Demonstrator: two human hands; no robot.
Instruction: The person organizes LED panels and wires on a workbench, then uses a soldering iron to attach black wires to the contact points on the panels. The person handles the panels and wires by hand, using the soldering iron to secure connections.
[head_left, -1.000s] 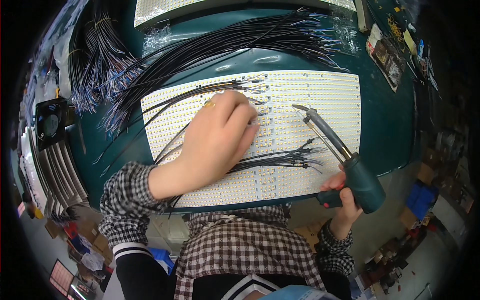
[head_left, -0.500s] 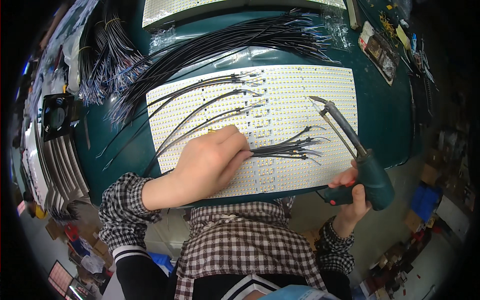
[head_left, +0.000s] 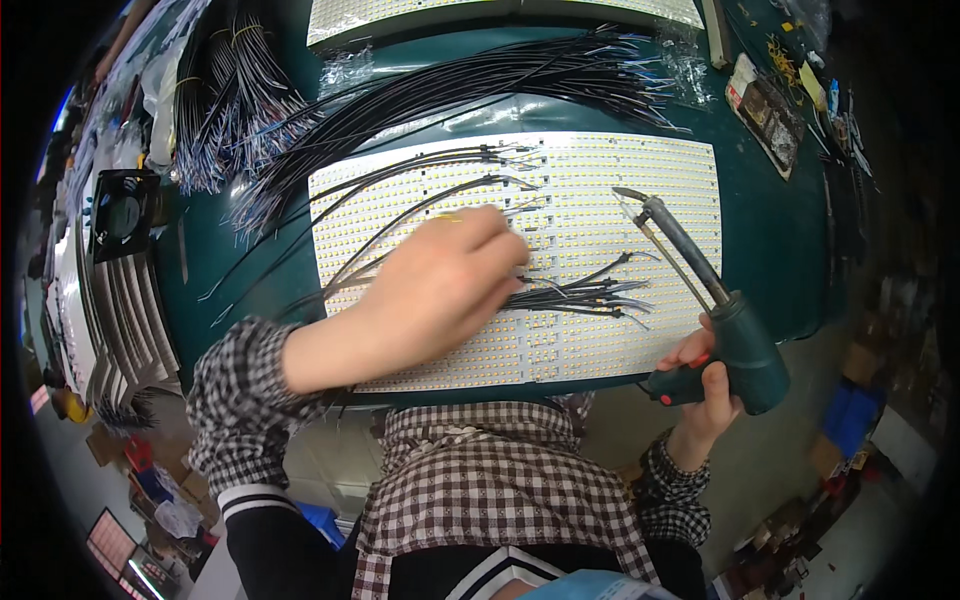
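Head view: LED board [head_left: 640, 225] lies along the near edge of the tabletop [head_left: 770, 240], presumably for reach; right hand [head_left: 709, 410] grips soldering gun [head_left: 740, 345]; left hand [head_left: 450, 280] curls narrowly, any hold hidden.

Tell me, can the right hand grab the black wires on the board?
Probably not: the right hand is wrapped around a green soldering gun, so it seems too full for the black wires.

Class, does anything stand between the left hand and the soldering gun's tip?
Nothing visible does: from the left hand across to the soldering gun's tip, only white board shows. The bunched black cables lie lower in the picture.
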